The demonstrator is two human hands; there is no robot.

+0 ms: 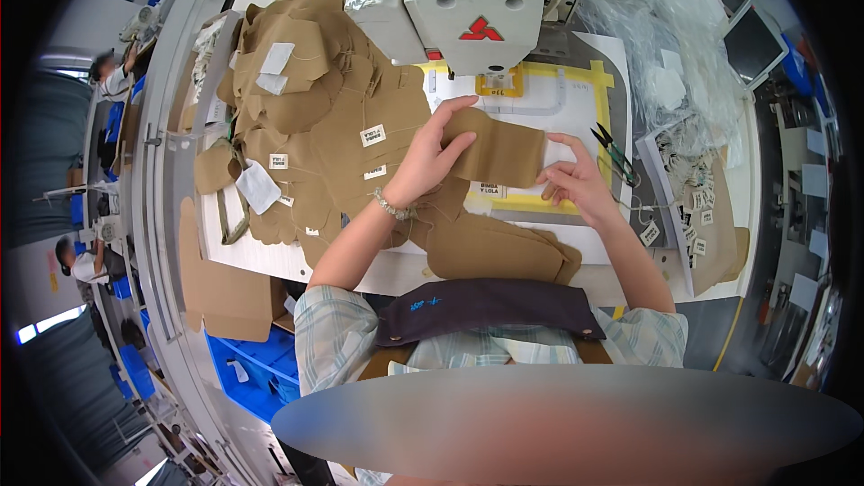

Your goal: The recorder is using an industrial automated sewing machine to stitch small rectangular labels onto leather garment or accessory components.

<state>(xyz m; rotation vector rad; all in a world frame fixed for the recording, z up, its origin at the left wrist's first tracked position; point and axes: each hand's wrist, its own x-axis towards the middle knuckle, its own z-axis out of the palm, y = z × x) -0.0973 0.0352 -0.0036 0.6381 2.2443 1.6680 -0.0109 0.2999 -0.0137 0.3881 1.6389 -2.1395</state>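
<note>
A tan fabric piece (500,154) lies flat on the white sewing table (270,256) in front of a white sewing machine (472,0). My left hand (430,157) presses on the piece's left end, fingers curled over its top edge. My right hand (576,178) pinches its right end. A yellow-framed template (601,76) lies under the piece, below the machine head. More tan fabric (499,247) trails from the table's near edge toward my lap.
A heap of tan cut pieces with small white labels (306,117) fills the table's left. Green-handled snips (616,155) lie right of my right hand. Loose white tags (688,189) and clear plastic (657,45) sit at right. Blue bins (256,369) stand below left.
</note>
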